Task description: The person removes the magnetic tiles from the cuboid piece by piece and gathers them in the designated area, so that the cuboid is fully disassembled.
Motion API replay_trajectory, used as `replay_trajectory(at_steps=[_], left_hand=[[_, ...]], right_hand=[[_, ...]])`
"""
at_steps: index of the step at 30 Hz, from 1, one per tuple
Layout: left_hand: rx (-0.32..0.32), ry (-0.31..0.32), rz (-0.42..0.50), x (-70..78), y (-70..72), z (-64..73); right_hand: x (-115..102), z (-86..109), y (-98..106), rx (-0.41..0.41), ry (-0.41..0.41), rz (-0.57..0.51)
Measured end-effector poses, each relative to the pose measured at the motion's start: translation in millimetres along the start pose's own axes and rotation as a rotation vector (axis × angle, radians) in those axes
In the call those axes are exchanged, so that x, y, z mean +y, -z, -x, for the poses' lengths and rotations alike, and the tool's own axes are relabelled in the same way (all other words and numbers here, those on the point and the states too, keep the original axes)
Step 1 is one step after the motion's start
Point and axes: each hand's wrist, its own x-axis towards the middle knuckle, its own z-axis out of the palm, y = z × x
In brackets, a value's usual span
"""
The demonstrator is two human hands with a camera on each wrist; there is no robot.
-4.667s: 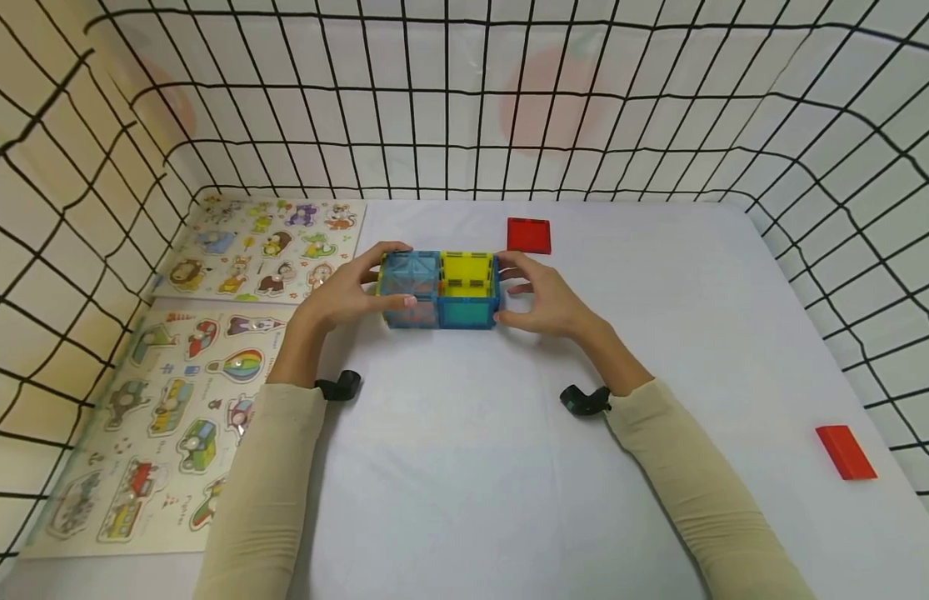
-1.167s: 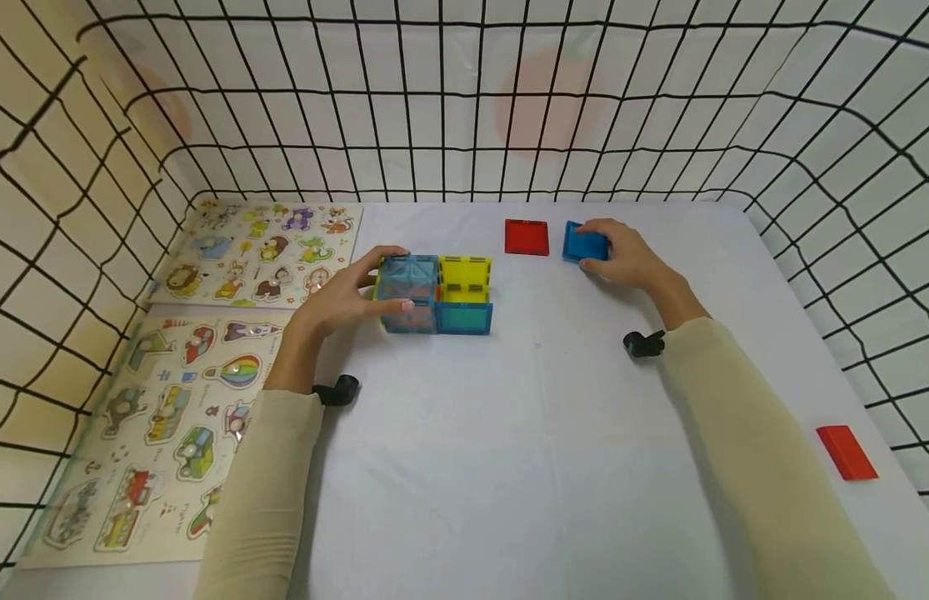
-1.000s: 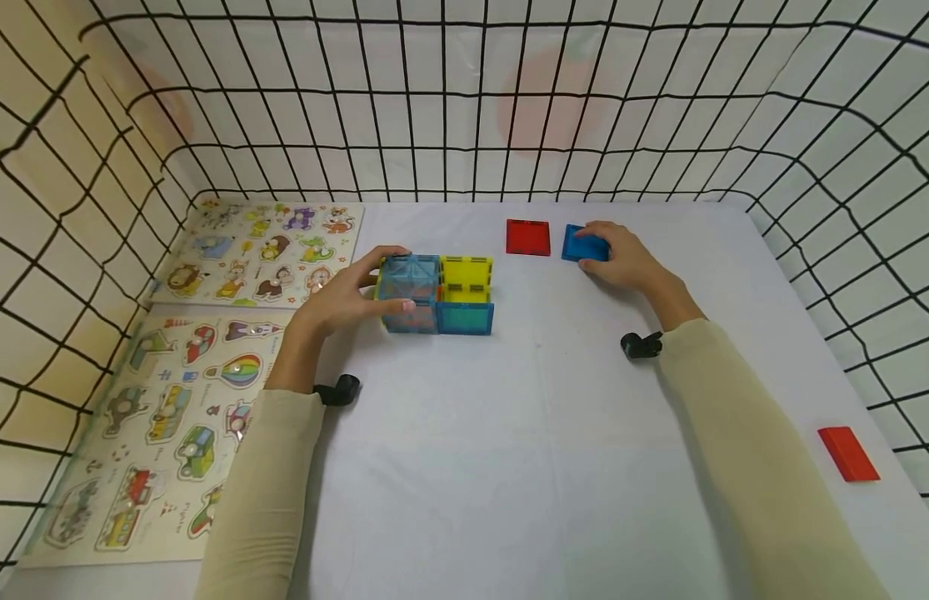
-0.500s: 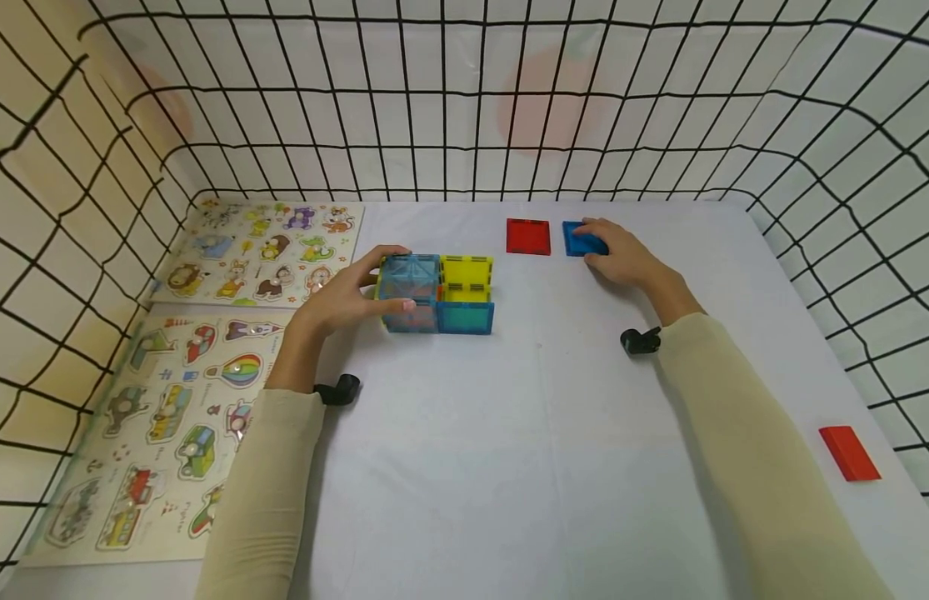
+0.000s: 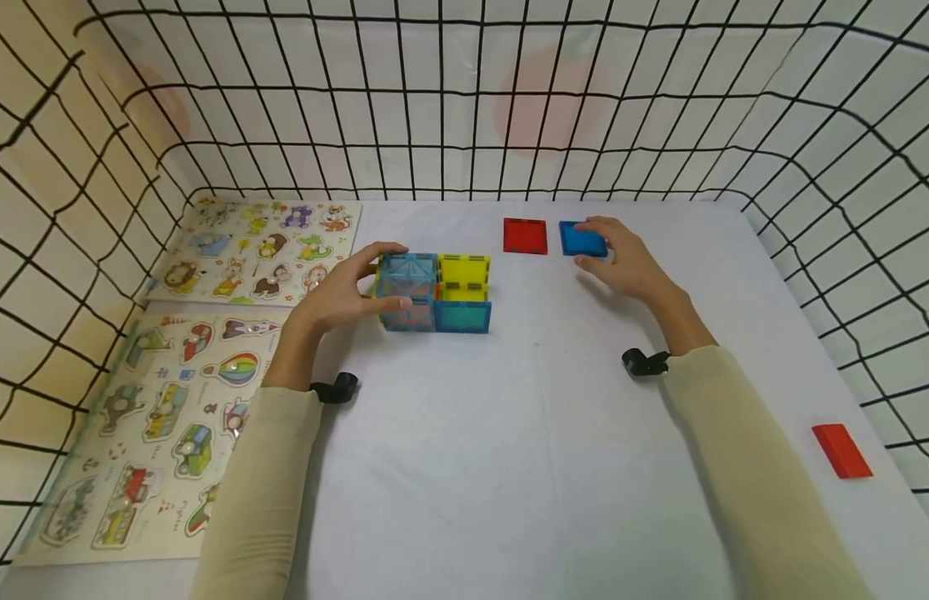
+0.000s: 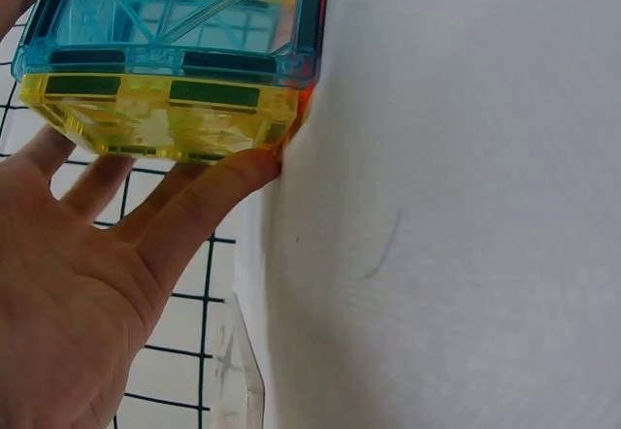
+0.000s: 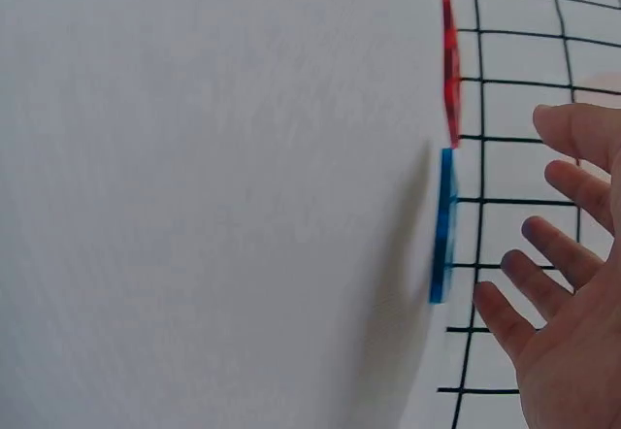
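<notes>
A box-like build of magnetic tiles (image 5: 462, 317) in blue, yellow and orange-red stands on the white cloth, its right half open on top. My left hand (image 5: 340, 292) holds its left end, thumb at the front and fingers behind. In the left wrist view, fingertips (image 6: 243, 167) press along its yellow side wall. A blue square tile (image 5: 581, 240) lies flat at the back. Over its right edge hovers my right hand (image 5: 629, 262), fingers spread and slightly bent; the right wrist view shows a gap between fingertips and the blue tile (image 7: 442, 225).
Left of the blue tile lies a red square tile (image 5: 525, 237). A red block (image 5: 842, 451) sits near the right edge. Two picture puzzle boards (image 5: 172, 425) cover the left side. Black wire mesh (image 5: 449, 117) fences the back and both sides.
My right hand has carried a blue tile from the build's right end to beside the red tile, laid it flat and let go. The left hand has kept its hold.
</notes>
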Motion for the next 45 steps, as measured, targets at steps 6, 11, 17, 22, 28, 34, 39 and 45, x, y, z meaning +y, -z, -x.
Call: replay_trajectory(at_steps=[6,11,17,22,28,34,39,45], left_hand=[[0.020,-0.015,0.012,-4.6,-1.3,-0.6],[0.034,-0.024,0.030,-3.7,-1.4,-0.3],[0.043,-0.043,0.048,-2.1,-2.5,-2.6],[0.060,-0.059,0.035,-2.2,-4.1,-4.1],[0.065,-0.053,0.027,-3.1,-3.7,-3.6],[0.053,-0.025,0.026,-3.4,-3.4,-4.6],[0.045,0.003,0.030,4.2,-3.4,-1.6],[0.029,0.010,0.039,26.3,-1.3,9.6]], right_hand=[[-21.4,15.9,-7.7,0.053,-0.020,-0.135],[-38.1,21.0,-16.0,0.075,0.056,-0.240],[-57.4,24.2,-26.4,0.072,0.075,-0.316],[-71.8,26.4,-37.3,0.043,0.108,-0.327],[-87.9,28.7,-49.9,0.012,0.160,-0.376],[-96.5,30.4,-57.9,-0.002,0.198,-0.394],[-99.7,30.6,-64.2,-0.021,0.200,-0.399],[-104.6,31.6,-70.0,-0.046,0.225,-0.407]])
